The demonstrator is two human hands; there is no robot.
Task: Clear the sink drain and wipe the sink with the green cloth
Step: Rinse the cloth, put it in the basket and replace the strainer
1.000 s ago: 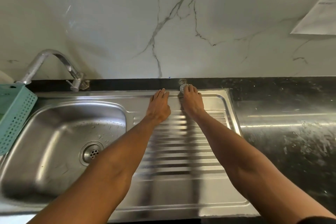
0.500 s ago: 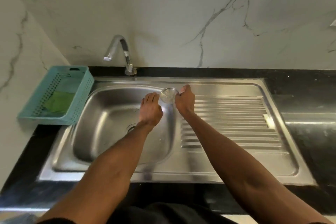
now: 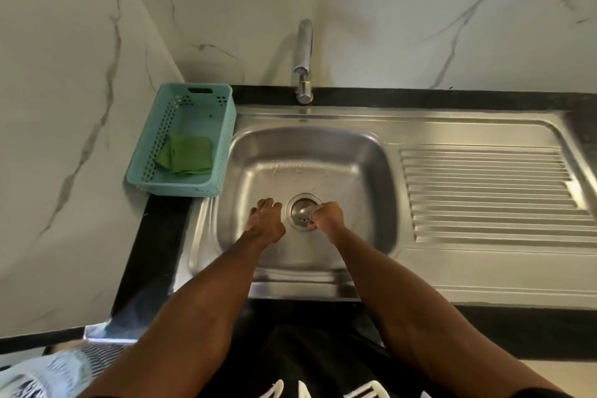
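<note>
Both hands sit low in the sink (image 3: 371, 152): your right hand (image 3: 326, 216) has its fingers pinching the drain strainer (image 3: 300, 209); your left hand (image 3: 265, 220) rests flat beside it, fingers relaxed.

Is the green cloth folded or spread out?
Folded. The cloth lies as a compact layered square with overlapping edges on the basket floor.

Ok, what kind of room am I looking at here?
Most likely a kitchen. A stainless steel sink with a ribbed drainboard is set into a dark countertop, a tap stands against marble-look wall tiles, and a teal basket beside the basin holds a folded green cloth.
</note>
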